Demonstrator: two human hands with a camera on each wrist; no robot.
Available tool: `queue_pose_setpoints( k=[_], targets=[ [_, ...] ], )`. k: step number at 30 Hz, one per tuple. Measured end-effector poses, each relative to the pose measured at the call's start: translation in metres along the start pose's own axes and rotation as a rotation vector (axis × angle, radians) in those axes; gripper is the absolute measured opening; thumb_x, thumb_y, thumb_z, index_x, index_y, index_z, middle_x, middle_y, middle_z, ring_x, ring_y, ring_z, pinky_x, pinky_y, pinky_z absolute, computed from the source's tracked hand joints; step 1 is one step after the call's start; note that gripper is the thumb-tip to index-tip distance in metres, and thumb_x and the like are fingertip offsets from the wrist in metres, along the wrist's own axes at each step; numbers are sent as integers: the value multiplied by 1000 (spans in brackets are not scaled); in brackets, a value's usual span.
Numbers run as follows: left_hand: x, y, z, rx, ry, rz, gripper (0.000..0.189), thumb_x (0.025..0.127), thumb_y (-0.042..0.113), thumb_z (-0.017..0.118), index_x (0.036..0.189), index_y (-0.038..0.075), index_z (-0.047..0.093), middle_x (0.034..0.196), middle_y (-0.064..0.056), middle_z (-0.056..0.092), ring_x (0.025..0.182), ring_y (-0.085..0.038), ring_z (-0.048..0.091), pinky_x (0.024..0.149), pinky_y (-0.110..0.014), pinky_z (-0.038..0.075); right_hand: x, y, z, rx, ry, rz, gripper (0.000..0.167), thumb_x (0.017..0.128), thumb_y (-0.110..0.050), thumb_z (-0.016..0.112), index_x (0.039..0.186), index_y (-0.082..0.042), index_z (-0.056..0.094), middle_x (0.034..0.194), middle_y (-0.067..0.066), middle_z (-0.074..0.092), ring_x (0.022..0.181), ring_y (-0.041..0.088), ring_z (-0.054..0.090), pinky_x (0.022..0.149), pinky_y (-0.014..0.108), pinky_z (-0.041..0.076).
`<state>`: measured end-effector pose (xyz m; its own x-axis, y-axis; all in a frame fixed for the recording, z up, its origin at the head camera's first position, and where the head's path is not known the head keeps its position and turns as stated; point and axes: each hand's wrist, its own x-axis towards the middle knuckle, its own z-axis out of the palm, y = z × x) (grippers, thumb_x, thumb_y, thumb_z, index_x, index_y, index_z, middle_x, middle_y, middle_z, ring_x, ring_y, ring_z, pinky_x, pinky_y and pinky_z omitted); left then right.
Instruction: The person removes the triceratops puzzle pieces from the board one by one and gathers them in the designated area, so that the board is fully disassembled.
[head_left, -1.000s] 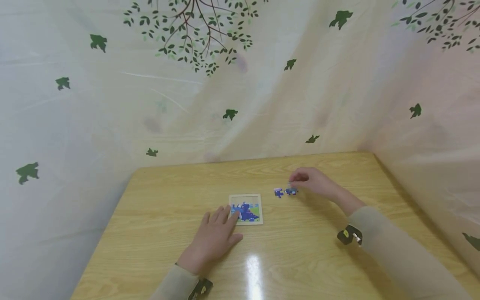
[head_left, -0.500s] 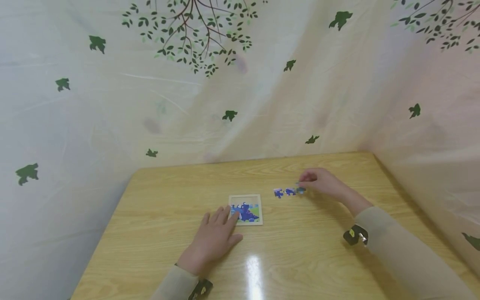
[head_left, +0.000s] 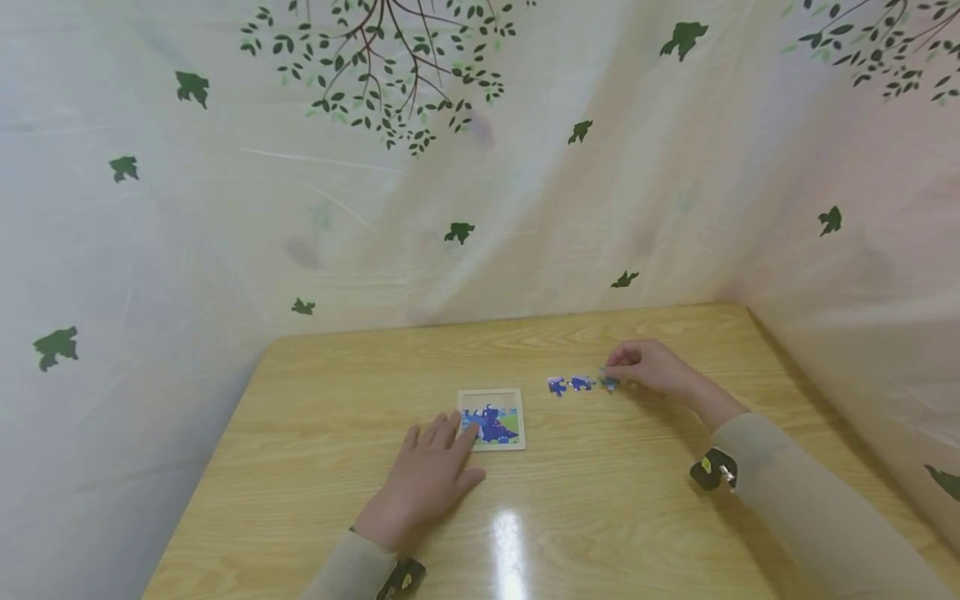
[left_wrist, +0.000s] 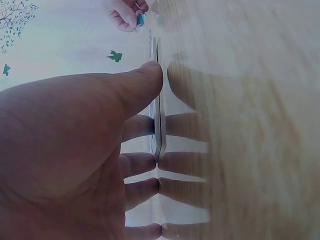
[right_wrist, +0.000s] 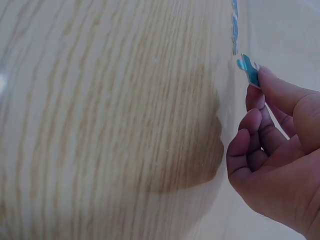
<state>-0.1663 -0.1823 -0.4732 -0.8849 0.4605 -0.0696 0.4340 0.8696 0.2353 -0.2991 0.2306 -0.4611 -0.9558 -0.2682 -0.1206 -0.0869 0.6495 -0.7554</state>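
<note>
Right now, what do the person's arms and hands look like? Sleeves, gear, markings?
Left hand and right hand: bare, no gloves. Left sleeve and right sleeve: plain beige, reaching the wrists. A small black box sits at each cuff: left box, partly cut off by the frame; right box, with a yellow mark and a shiny silvery bit. No cables visible.
</note>
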Motion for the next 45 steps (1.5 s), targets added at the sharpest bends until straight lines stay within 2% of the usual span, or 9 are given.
queue_pose_setpoints(
  k=[8,22,39,45],
  targets=[
    [-1,-1,1,11,12,5,72,112,53,58,170,11,44,176,-23,33,162,-47,31,129,-73,21,-1,1,1,-28,6,-9,25,105,-28,80,115,-6,77,112,8,75,102,24,59,85,37,49],
    [-1,0,4,6,10,-1,74,112,56,56,171,12,43,177,-22,31,163,-47,29,129,-74,20,3,4,9,-116,36,-57,15,103,-21,81,105,-7,79,102,7,74,97,24,61,89,39,49],
    [-7,6,3,-7,21,-2,72,112,52,59,169,11,44,176,-23,33,162,-48,31,129,-74,21,2,7,10,-189,30,-86,18,105,-24,79,106,-7,78,99,4,71,93,22,59,85,40,48],
    [-5,4,7,21,27,2,73,113,54,57,170,11,44,176,-22,33,162,-47,30,129,-74,21,2,5,9,-190,25,-80,17,106,-23,78,108,-6,77,98,5,69,92,22,56,82,39,47]
  ],
)
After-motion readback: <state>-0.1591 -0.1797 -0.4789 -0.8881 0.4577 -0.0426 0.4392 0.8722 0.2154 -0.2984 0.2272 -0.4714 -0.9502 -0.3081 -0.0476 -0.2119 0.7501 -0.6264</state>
